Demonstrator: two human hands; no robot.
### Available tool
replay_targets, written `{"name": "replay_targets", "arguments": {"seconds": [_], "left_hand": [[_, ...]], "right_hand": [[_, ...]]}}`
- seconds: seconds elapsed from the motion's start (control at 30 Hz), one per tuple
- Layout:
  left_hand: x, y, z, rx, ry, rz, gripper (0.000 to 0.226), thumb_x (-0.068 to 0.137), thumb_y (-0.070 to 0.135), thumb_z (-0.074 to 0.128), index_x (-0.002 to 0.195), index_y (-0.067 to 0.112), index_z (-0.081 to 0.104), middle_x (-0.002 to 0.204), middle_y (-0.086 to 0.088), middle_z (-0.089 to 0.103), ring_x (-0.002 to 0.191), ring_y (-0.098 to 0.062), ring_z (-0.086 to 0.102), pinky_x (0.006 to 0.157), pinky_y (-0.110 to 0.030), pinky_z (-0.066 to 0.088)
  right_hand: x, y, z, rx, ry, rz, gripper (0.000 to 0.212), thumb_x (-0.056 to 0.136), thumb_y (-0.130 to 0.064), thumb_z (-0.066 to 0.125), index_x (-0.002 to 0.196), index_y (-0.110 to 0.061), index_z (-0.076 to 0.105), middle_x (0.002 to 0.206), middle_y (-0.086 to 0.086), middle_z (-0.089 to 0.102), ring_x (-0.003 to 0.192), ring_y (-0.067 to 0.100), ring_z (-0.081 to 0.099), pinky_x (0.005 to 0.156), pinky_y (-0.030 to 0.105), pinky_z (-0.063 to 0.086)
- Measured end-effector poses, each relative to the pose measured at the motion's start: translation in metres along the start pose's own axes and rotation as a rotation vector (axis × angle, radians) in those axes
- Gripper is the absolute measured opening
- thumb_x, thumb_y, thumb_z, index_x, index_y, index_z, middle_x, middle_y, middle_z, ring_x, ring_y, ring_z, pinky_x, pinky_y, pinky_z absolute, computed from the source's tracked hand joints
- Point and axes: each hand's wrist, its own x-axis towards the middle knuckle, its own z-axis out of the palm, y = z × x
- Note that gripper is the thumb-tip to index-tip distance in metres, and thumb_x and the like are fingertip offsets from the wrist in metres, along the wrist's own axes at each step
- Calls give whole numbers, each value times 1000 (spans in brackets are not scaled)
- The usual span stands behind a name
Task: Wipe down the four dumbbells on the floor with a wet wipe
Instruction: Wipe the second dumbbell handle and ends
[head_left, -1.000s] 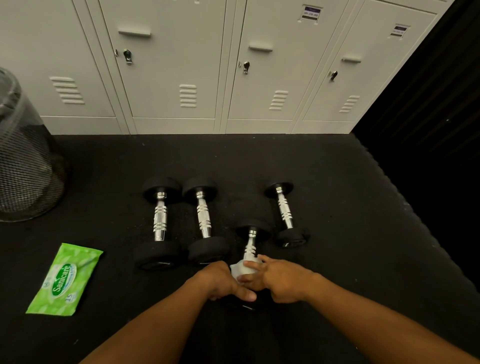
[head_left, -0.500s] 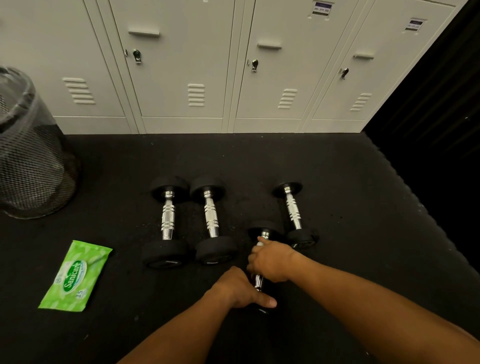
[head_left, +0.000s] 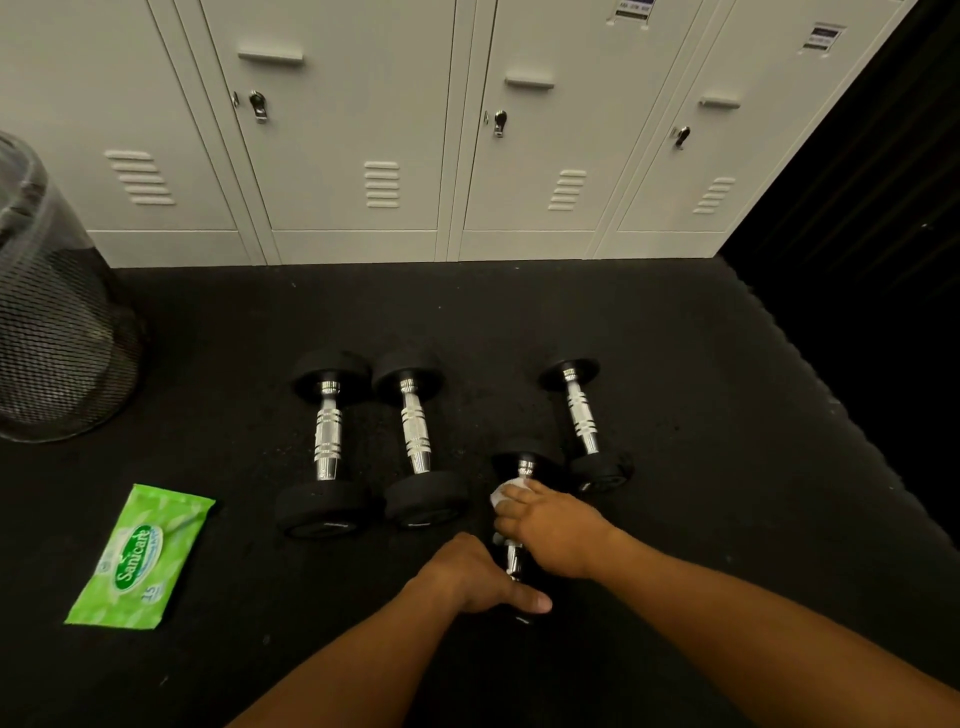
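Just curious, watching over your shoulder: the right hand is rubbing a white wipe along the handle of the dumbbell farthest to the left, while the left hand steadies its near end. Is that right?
Not quite. The head view shows the right hand holding the white wipe on the third dumbbell from the left, not the leftmost. The left hand does rest at its near end.

Four dumbbells lie on the black floor mat (head_left: 675, 364) in front of the lockers (head_left: 337, 130), and the third dumbbell (head_left: 524, 465) sits nearer the person than the others. The right hand (head_left: 550, 525) presses a white wipe (head_left: 506, 491) around its handle, while the left hand (head_left: 467, 577) grips its near end. Left of this dumbbell lie two larger dumbbells (head_left: 327, 441), then a green wipe packet (head_left: 140, 556), with a mesh bin (head_left: 52, 312) beyond.
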Motion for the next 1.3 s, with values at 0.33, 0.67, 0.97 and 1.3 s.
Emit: {"name": "replay_targets", "arguments": {"seconds": [0.33, 0.67, 0.97, 1.3], "left_hand": [[-3, -3, -5, 6, 18, 26, 131, 11, 80, 84, 128, 23, 62, 119, 6, 69, 102, -10, 67, 90, -29, 56], [-3, -8, -18, 23, 14, 22, 118, 22, 74, 87, 124, 20, 64, 117, 4, 69, 102, -13, 65, 93, -30, 54], [-3, -10, -17, -14, 17, 61, 113, 12, 78, 86, 113, 29, 72, 107, 11, 73, 95, -7, 68, 93, -29, 55], [1, -14, -18, -8, -6, 76, 110, 18, 80, 86, 117, 34, 69, 109, 14, 72, 99, -4, 67, 95, -29, 54]], "right_hand": [[-31, -14, 22, 465, 47, 221, 81, 88, -4, 51, 158, -26, 16, 165, -12, 2, 151, 5, -4, 123, 34, 18], [8, -31, 6, 965, 298, 672, 65, 97, -15, 41, 158, -25, 20, 165, -4, 16, 136, 23, 46, 103, 30, 42], [-1, -47, 29, 2052, 278, 946, 30, 96, -13, 45, 109, -5, 71, 101, 16, 76, 100, 32, 71, 93, 44, 56], [17, -20, 22, 2233, 159, 944, 48, 97, -40, 48, 121, -3, 66, 109, 21, 73, 101, 35, 68, 87, 45, 54]]}}
